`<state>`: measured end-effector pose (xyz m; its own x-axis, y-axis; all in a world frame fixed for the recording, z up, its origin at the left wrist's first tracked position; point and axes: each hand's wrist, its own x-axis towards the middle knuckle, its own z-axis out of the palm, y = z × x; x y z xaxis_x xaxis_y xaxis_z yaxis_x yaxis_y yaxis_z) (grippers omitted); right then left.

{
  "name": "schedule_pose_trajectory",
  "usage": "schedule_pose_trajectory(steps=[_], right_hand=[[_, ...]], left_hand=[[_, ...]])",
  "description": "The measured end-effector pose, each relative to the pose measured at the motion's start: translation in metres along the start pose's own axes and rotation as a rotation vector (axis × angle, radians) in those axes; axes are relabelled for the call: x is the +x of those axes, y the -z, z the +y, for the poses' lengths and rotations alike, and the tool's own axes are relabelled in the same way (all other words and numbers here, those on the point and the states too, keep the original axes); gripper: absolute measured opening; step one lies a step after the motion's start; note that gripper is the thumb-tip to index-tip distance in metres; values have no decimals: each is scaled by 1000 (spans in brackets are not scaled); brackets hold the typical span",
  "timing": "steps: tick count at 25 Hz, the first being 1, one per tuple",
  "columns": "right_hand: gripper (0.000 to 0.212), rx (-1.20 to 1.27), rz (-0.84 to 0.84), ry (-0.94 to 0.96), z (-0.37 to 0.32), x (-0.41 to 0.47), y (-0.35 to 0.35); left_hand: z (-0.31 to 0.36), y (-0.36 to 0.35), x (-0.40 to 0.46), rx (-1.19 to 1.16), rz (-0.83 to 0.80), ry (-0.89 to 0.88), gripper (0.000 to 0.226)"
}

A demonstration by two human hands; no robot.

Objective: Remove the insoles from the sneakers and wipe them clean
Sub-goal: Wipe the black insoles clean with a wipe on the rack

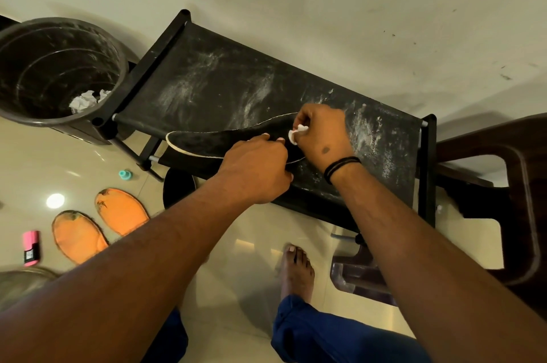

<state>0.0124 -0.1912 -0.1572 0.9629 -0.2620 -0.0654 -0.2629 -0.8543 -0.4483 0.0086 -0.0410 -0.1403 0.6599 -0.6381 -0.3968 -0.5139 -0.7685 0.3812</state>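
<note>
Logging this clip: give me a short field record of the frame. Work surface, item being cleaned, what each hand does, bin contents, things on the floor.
surface: black rack shelf, streaked with white dust
item: dark insole with a pale edge, lying flat on the shelf
left hand: holds the insole down
right hand: pinches a white wipe against the insole
bin: dark bucket left of the shelf, crumpled white paper inside
floor: two orange insoles, a pink object, a small teal object
</note>
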Motion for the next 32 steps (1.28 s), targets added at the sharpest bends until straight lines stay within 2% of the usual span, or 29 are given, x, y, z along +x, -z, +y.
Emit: schedule_pose_trajectory(steps=[3, 6, 9, 12, 16, 19, 21, 23, 28, 30, 32], right_hand=[[19, -18, 132, -107, 18, 7, 6], [20, -8, 83, -120, 18, 6, 7], [17, 25, 0, 7, 0, 1, -6], [18, 95, 68, -30, 5, 2, -10], [23, -15, 163, -122, 24, 8, 4], [17, 8, 38, -86, 13, 6, 5], [17, 28, -28, 7, 0, 1, -3], [16, 37, 4, 59, -3, 0, -10], [21, -19, 181, -79, 25, 8, 1], [23, -13, 161, -103, 24, 6, 2], [22, 0, 92, -38, 9, 1, -7]], left_hand=[[-3, -1, 2, -5, -11, 3, 51], [-3, -1, 1, 2, -20, -4, 50], [-3, -1, 1, 5, -16, -7, 42], [-4, -2, 2, 4, -12, -14, 48], [-6, -4, 4, 9, -31, -13, 58], [-5, -3, 3, 15, -23, -13, 52], [-4, -2, 2, 14, -8, -13, 44], [-3, -3, 3, 14, 3, -20, 42], [-10, -7, 7, 1, -36, -16, 59], [-10, -7, 6, 7, -49, -17, 59], [-8, -5, 4, 14, -39, -17, 51]])
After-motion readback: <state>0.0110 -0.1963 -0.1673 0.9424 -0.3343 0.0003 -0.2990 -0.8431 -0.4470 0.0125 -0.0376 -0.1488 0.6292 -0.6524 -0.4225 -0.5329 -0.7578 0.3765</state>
